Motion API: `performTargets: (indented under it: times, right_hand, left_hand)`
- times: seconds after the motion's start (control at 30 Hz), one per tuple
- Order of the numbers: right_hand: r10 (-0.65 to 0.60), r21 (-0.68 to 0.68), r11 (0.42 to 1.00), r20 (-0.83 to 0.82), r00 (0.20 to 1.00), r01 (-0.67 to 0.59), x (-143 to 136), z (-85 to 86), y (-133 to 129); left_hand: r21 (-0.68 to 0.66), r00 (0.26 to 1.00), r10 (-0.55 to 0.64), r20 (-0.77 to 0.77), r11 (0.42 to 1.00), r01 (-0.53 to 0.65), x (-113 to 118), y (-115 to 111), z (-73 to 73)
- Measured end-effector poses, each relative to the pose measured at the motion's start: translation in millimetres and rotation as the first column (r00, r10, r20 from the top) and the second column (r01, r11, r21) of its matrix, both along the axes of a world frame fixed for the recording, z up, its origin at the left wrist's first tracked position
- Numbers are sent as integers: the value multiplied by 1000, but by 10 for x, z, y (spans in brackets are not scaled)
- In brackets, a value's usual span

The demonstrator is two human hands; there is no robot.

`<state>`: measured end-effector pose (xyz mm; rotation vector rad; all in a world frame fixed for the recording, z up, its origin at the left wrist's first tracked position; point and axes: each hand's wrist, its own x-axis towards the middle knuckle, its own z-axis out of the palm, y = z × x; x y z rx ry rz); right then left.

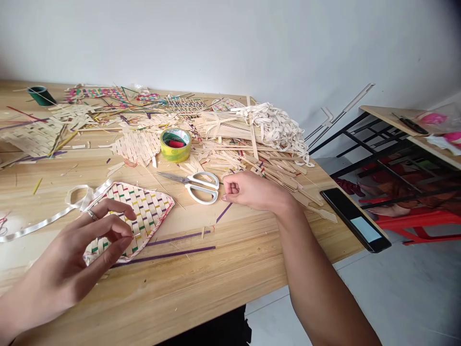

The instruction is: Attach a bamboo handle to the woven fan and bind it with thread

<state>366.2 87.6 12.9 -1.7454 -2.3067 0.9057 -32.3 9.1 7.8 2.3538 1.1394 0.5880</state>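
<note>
My left hand [90,254] is above a diamond-shaped woven piece [151,204] with coloured strips and a pink-stitched edge. Thumb and index finger pinch a thin, pale needle-like piece [136,235]. A white ribbon [43,225] trails leftward from the woven piece. My right hand [245,190] is closed, just right of the white-handled scissors [198,187]; what its fingers hold, if anything, cannot be made out. Under the right hand a short purple strip [224,212] lies on the table. Two longer purple strips [180,253] lie between the hands.
A yellow tape roll [175,151] stands behind the scissors. Bundled pale strips [230,126] and curled shavings [275,127] cover the back. A green thread spool [41,96] is at the far left. A phone [334,202] lies at the right edge. Another person's foot [389,210] shows beyond.
</note>
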Motion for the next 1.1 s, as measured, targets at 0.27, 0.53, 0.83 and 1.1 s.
performTargets:
  times: [0.27, 0.53, 0.83, 1.1]
  right_hand:
    - [-8, 1, 1000, -8, 1000, 8, -23, 12, -13]
    - [-12, -18, 1000, 3, 1000, 12, -49, 9, -12]
    - [10, 18, 1000, -41, 999, -9, 60, -11, -11]
    - [6, 343, 927, -417, 909, 151, -217, -53, -14]
  left_hand:
    - [30, 1000, -24, -17, 999, 24, 8, -21, 16]
    - [36, 1000, -25, -12, 999, 25, 39, -1, 30]
    - [64, 997, -39, 64, 997, 35, 104, 20, 55]
    - [0, 941, 102, 322, 994, -107, 95, 92, -3]
